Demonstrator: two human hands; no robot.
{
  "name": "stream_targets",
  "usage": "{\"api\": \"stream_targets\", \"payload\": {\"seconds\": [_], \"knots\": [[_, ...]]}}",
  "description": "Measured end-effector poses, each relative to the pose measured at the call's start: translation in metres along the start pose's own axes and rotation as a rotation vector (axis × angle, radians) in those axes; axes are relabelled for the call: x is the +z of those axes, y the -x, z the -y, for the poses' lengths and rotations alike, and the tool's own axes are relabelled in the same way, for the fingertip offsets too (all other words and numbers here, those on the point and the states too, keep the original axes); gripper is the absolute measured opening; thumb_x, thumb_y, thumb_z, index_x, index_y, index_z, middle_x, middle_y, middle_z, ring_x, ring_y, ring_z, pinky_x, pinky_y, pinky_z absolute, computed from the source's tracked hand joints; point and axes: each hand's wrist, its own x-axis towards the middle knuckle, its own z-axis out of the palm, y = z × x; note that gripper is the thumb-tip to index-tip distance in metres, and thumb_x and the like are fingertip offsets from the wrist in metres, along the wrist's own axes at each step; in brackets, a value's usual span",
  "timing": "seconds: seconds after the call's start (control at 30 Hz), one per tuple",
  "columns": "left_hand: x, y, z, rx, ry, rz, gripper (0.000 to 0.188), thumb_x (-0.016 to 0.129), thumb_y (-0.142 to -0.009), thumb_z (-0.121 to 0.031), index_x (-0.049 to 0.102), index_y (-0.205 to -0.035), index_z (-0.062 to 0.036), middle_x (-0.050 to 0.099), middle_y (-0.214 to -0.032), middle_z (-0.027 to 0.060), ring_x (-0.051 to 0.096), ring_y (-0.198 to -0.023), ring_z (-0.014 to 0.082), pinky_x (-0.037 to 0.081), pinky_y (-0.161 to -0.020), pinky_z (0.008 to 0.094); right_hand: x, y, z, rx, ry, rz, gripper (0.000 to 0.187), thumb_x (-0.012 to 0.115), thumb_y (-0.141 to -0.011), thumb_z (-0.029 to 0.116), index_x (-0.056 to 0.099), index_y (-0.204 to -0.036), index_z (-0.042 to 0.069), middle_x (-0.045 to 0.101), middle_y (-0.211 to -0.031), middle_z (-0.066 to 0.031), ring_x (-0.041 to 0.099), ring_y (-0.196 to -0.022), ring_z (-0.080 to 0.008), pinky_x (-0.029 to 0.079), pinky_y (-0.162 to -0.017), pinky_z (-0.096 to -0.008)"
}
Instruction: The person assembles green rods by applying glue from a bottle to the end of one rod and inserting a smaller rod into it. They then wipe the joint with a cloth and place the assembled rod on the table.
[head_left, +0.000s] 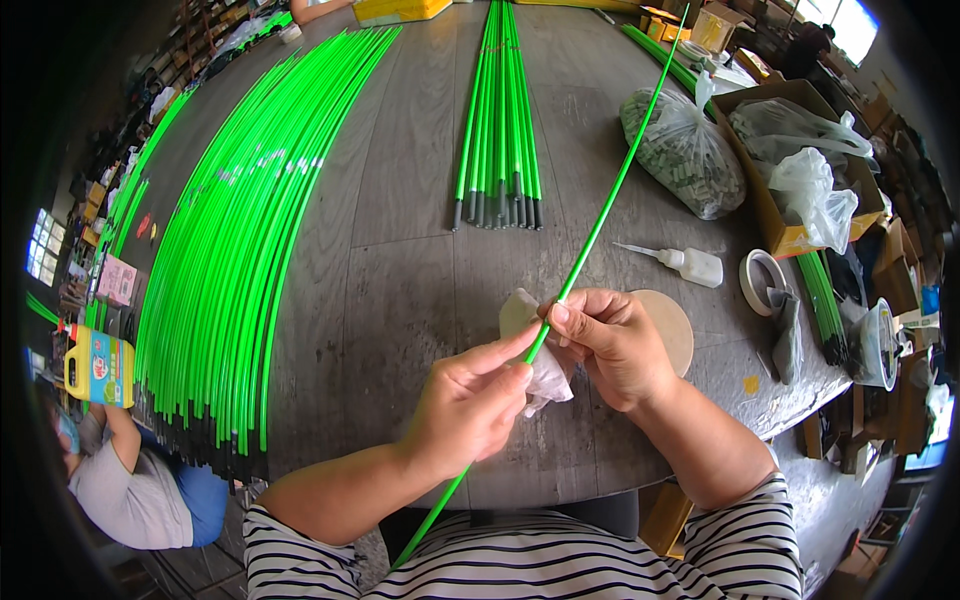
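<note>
A long thin green rod (618, 193) runs slantwise across the middle, from my lap up to the far right. My left hand (470, 400) pinches it between thumb and fingers. Just above, my right hand (615, 345) also grips the rod, thumb on top. A crumpled whitish cloth (548, 385) shows beneath and between the hands; whether fingers hold it I cannot tell. Partly behind my right hand lies a round beige disc (670, 330). Ahead, a bundle of green rods with dark ends (500, 130) lies on the table (400, 290).
Many green rods (240, 200) cover the left side, near a yellow jug (98, 368) and a seated person (140, 490). At right are a white squeeze bottle with a thin nozzle (695, 266), a tape roll (748, 283), a bag of small pieces (690, 165) and a carton (795, 238).
</note>
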Motion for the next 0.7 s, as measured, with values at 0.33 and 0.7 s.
{"api": "stream_targets", "payload": {"seconds": [0.33, 0.7], "knots": [[0.001, -0.001, 0.001, -0.010, 0.015, 0.019, 0.037, 0.041, -0.090, -0.008, 0.040, -0.127, -0.0093, 0.038, -0.056, -0.0038, 0.026, -0.037, 0.0013, 0.024, -0.032, 0.0169, -0.011, -0.002, 0.010, -0.068, 0.108, -0.129, 0.022, 0.061, -0.081, 0.021, 0.062, -0.086, 0.000, 0.056, -0.066, -0.0006, 0.046, -0.057, -0.0044, 0.037, -0.052, -0.0196], [-0.009, -0.006, -0.003, 0.065, 0.045, -0.039, 0.036, 0.042, -0.090, -0.009, 0.041, -0.126, -0.0092, 0.040, -0.056, -0.0026, 0.026, -0.035, 0.0017, 0.022, -0.030, 0.0186, -0.104, 0.017, 0.084, -0.224, 1.674, -0.618, 0.028, 0.067, -0.064, 0.011, 0.062, -0.089, 0.001, 0.061, -0.083, -0.0159, 0.059, -0.080, -0.0305, 0.044, -0.073, -0.0345]]}}
